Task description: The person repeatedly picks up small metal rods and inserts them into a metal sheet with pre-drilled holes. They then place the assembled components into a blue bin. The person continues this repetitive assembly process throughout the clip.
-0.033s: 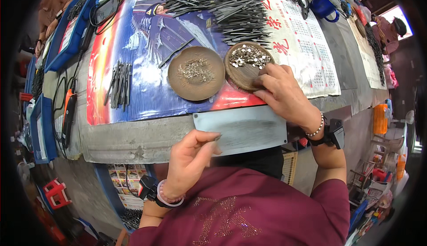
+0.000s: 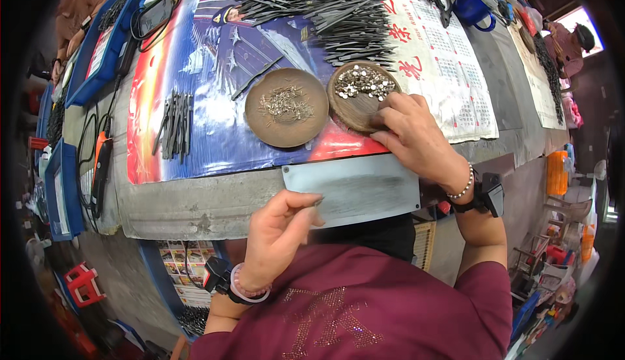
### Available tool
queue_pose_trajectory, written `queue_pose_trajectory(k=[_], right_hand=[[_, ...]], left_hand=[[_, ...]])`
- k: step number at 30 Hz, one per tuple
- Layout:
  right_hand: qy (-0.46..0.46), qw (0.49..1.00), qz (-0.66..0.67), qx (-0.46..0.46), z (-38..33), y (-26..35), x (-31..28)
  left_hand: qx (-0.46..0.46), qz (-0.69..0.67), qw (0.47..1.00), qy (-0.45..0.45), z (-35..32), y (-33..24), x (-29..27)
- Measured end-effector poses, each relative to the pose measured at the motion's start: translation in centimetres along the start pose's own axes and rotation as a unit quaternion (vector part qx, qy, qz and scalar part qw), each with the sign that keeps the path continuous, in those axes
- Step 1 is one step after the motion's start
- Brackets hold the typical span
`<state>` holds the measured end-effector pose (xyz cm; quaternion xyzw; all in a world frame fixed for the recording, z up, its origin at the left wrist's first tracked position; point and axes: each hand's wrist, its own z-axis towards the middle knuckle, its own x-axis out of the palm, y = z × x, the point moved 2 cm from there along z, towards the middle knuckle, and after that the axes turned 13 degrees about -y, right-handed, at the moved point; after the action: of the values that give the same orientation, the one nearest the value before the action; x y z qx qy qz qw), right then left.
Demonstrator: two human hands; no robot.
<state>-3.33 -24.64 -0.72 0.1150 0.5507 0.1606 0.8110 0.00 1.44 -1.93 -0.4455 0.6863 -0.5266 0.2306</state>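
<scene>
My right hand (image 2: 415,135) rests at the near right rim of a round wooden dish (image 2: 357,114) holding small shiny disc-like pieces (image 2: 364,81). Its thumb and fingers are bent together, and whatever is between them is hidden. Nearer to me, my left hand (image 2: 278,235) is raised in front of a pale flat plate (image 2: 368,207) with dark smudges, fixed at the table edge. Thumb and forefinger come together there around a tiny dark piece, too small to name. Left of the wooden dish stands a brown round dish (image 2: 260,129) with thin brass-coloured pins (image 2: 286,104).
A large pile of dark flat metal strips (image 2: 348,21) lies at the back on a printed poster (image 2: 215,125). A smaller bundle of strips (image 2: 176,124) lies at left. A blue mug (image 2: 474,7) stands back right. Blue trays (image 2: 62,191) and an orange-and-black tool (image 2: 100,165) are left.
</scene>
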Motion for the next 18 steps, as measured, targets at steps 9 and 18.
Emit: queue_pose_trajectory(k=[9, 18], right_hand=[[-0.167, 0.959, 0.23, -0.015, -2.9, 5.6, 0.7], [-0.325, 0.876, 0.347, 0.08, -4.5, 10.2, 5.2]], left_hand=[[0.053, -0.059, 0.993, -0.093, -0.5, 2.3, -0.2], [0.084, 0.008, 0.993, -0.086, -0.3, 1.6, 1.1]])
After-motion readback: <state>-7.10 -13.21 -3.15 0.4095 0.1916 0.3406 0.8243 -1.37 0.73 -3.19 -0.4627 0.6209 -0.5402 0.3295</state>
